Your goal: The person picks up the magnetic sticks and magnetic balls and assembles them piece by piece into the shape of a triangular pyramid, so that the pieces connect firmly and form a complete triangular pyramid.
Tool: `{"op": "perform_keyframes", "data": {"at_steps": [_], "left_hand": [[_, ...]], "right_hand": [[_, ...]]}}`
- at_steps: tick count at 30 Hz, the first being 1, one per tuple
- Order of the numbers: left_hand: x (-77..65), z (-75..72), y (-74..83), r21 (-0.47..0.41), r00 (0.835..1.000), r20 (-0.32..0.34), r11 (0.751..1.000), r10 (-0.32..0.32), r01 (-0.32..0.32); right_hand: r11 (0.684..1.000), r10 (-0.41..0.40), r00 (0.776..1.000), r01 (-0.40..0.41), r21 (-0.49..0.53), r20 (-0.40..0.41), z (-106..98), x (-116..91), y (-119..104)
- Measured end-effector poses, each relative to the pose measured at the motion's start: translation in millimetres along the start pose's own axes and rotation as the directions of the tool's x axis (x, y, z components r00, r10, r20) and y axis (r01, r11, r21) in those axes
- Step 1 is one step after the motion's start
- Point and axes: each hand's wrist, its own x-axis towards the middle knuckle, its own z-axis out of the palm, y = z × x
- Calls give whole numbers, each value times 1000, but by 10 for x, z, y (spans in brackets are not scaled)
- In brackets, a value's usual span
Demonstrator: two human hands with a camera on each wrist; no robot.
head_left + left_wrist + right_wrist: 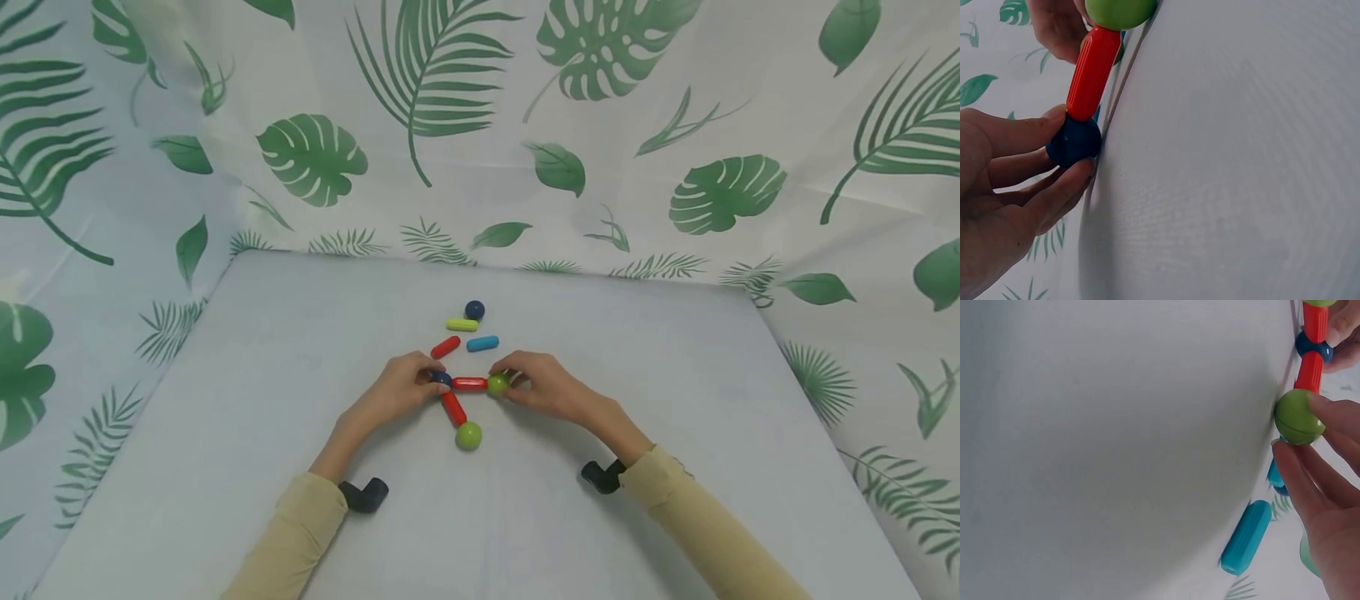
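Note:
My left hand (pixel 402 385) pinches a dark blue ball (pixel 1075 141) between thumb and fingers. From that ball a red rod (pixel 470 384) runs right to a green ball (pixel 497 384), which my right hand (pixel 546 385) pinches with its fingertips. A second red rod (pixel 453 409) slants from the blue ball toward the near side. Its far end meets another green ball (pixel 468 436) lying on the table. In the right wrist view the held green ball (pixel 1299 417) touches the red rod's end.
Beyond the hands lie a loose red rod (pixel 446 347), a light blue rod (pixel 482 342), a yellow-green rod (pixel 462 325) and a dark blue ball (pixel 474 310). The white table (pixel 637 333) meets a leaf-patterned cloth (pixel 480 200) at the back and sides.

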Motion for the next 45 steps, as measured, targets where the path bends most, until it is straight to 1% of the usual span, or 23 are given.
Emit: {"op": "perform_keyframes", "data": {"at_steps": [3, 6, 10, 14, 17, 20, 24, 27, 30, 33, 37, 42, 45], "left_hand": [[-2, -7, 5, -1, 1000, -4, 1000, -7, 7], [2, -18, -4, -5, 1000, -8, 1000, -9, 9], [-6, -22, -16, -22, 1000, -11, 1000, -15, 15], [-26, -13, -13, -35, 1000, -10, 999, -23, 22], [-36, -15, -13, -37, 1000, -12, 999, -20, 20], [-38, -12, -14, -39, 1000, -13, 999, -17, 16], [-31, 7, -20, -25, 1000, -5, 1000, -9, 9], [-30, 12, -23, 4, 1000, 0, 1000, 18, -18], [-35, 4, -22, 35, 998, 16, 998, 57, -57], [-38, -15, -20, 51, 997, 35, 996, 70, -72], [-45, -42, -13, 52, 997, 52, 996, 64, -66], [-50, -47, -9, 42, 996, 54, 996, 72, -74], [-54, -48, -16, 37, 996, 63, 997, 68, -71]], "right_hand": [[1000, -2, 1000, 2, 3, -13, -36, -26, -11], [1000, 3, 999, -4, -19, -36, -95, -57, -30], [997, 7, 996, -15, -74, -94, -163, -94, -9], [994, 4, 989, -20, -108, -150, -201, -108, 65], [991, 29, 984, -51, -123, -176, -229, -108, 107], [985, 76, 979, -102, -135, -188, -252, -112, 145], [977, 121, 974, -150, -152, -189, -256, -120, 205], [971, 152, 971, -181, -154, -184, -247, -120, 245], [962, 193, 966, -221, -160, -170, -241, -126, 273], [954, 225, 964, -248, -168, -142, -234, -125, 287], [954, 227, 967, -244, -173, -114, -223, -111, 293], [955, 224, 968, -241, -175, -111, -190, -99, 299], [957, 203, 973, -221, -188, -107, -159, -97, 299]]}}
